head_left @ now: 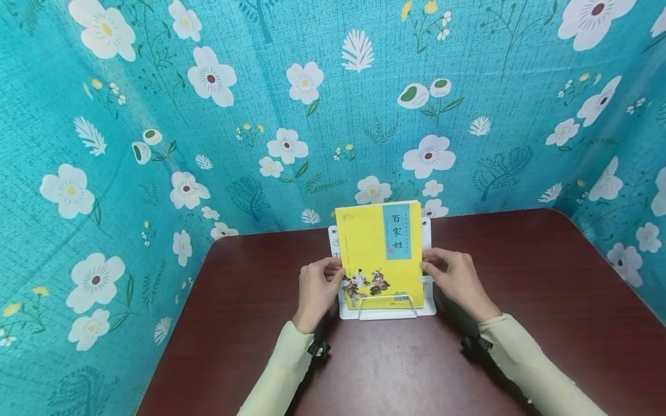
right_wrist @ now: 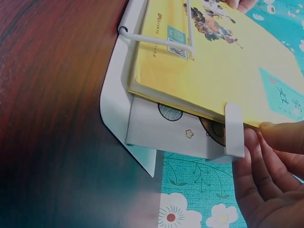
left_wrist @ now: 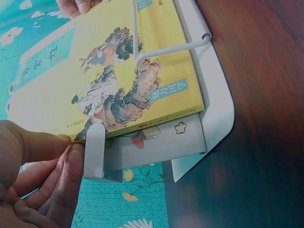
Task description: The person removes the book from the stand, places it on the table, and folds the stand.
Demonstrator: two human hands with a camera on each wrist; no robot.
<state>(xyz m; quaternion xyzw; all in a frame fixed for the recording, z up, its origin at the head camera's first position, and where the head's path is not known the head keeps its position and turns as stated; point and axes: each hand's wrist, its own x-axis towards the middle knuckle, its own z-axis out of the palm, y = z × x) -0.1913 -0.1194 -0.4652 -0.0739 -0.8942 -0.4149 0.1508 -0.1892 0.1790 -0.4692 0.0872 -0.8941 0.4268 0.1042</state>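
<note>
At the left, the person's left hand (head_left: 318, 289) pinched the left edge of a yellow, rectangular, soft-cover book (head_left: 369, 254), thumb at the cover and the fingertips gathered against it from behind. Just beside the thumb, a flat white clip (left_wrist: 95, 149) overlapped that edge. The book stood upright, tilted slightly back, on a white board-like stand (head_left: 424, 314) near the far edge of a dark red-brown tabletop (head_left: 250, 306), with a white bent-wire bar (left_wrist: 168, 51) across its lower front. Farther right, a matching white right-hand clip (right_wrist: 234, 128) lapped the other edge, and beside it the person's right hand (head_left: 458, 280) was clamped on the book, thumb in front, fingers behind. The book was probably light and fairly stiff when closed, its smooth cover a little slippery and its corners easy to crease; both side edges, just above the clips, seemed the best hold.
</note>
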